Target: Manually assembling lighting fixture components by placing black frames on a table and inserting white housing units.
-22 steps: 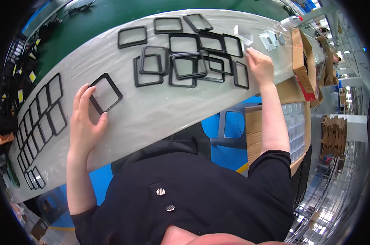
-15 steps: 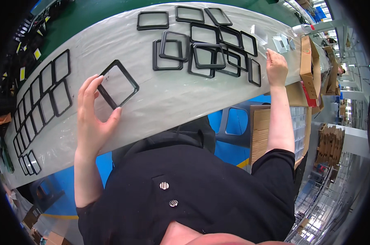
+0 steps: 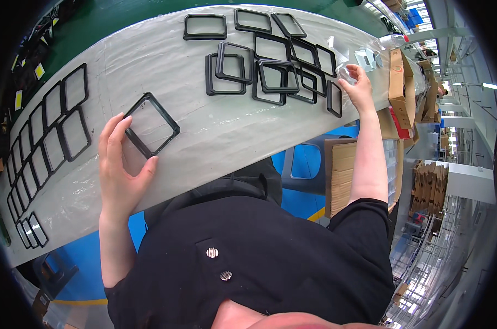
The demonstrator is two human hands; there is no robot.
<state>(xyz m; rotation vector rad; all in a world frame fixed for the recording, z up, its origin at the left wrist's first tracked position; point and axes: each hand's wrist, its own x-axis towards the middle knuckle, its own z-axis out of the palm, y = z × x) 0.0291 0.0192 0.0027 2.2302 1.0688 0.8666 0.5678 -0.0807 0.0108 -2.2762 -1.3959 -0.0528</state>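
Observation:
On the near left of the table, a black rectangular frame (image 3: 174, 119) lies tilted like a diamond. My left hand (image 3: 122, 178) spans its lower-left side, fingertips at the left corner and thumb by the bottom corner. Over to the right, my right hand (image 3: 360, 90) is raised with thumb and fingers curled toward each other. A faint clear, shiny patch shows between those fingertips; its shape is too indistinct to name. Just left of that hand stands the narrow black frame (image 3: 329, 100) at the end of an overlapping group of black frames (image 3: 261, 77).
Two rows of black frames (image 3: 56, 130) line the table's left end, with a few smaller ones (image 3: 31, 230) below. Several clear pieces (image 3: 367, 58) lie at the right end, beside an open cardboard box (image 3: 400, 90). A cardboard carton (image 3: 341, 181) stands below the table edge.
My right hand has shifted left toward the group of frames, and its thumb and fingers have parted. My left hand stays at the same frame. The whole view has turned slightly.

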